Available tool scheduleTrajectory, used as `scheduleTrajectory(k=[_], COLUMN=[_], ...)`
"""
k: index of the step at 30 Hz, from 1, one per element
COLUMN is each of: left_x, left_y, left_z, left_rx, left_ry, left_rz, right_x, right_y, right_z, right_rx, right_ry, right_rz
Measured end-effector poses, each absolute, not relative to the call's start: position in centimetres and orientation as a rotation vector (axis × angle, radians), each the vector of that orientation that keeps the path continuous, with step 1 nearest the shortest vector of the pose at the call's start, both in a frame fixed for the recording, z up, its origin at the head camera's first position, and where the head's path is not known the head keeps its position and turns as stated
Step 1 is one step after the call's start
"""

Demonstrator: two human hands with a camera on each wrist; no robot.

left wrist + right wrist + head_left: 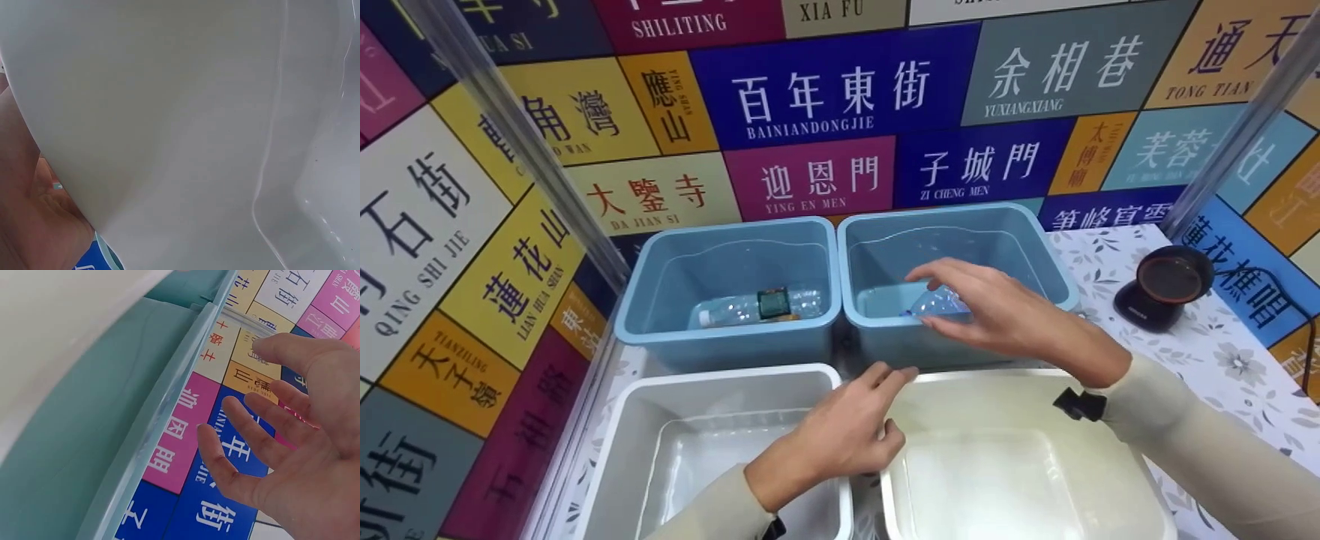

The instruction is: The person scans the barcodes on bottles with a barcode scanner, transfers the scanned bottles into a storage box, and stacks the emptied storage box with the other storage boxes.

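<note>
My right hand [997, 307] hovers over the front rim of the right blue bin [952, 217], its fingers spread and relaxed with nothing between them. Inside that bin lies a clear plastic bottle [936, 302] with a bluish tint, partly hidden by the hand and the rim. In the right wrist view the same palm [298, 455] faces the bin with loosely bent fingers. My left hand [844, 427] is above the neighbouring rims of the two white bins, fingers loosely bent, holding nothing visible. The left wrist view shows the left hand [45, 225] beside a white bin wall [169, 140].
In the left blue bin [727, 227] lies a clear bottle with a green label [773, 302]. A left white bin [727, 375] and a right white bin [1140, 480] stand in front. A black round device [1166, 285] sits on the floral tabletop [1230, 360]. Printed panels surround the back and left.
</note>
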State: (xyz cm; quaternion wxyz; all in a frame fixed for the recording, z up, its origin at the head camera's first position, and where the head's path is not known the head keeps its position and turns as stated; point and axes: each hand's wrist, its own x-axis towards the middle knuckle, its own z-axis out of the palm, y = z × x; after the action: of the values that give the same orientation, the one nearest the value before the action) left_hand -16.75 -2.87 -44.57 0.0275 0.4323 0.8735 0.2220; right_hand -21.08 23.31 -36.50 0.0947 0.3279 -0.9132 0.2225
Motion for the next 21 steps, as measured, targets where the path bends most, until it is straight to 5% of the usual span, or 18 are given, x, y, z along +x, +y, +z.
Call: scheduleTrajectory(k=[21], left_x=[-16.6], left_y=[-2.7], left_z=[-44.6], left_rx=[1.290], left_ry=[2.702], left_rz=[0.672], right_x=[-17.0], right_y=[27.8], right_z=[-39.0], right_rx=[0.890], right_ry=[-2.648], right_rz=[0.687])
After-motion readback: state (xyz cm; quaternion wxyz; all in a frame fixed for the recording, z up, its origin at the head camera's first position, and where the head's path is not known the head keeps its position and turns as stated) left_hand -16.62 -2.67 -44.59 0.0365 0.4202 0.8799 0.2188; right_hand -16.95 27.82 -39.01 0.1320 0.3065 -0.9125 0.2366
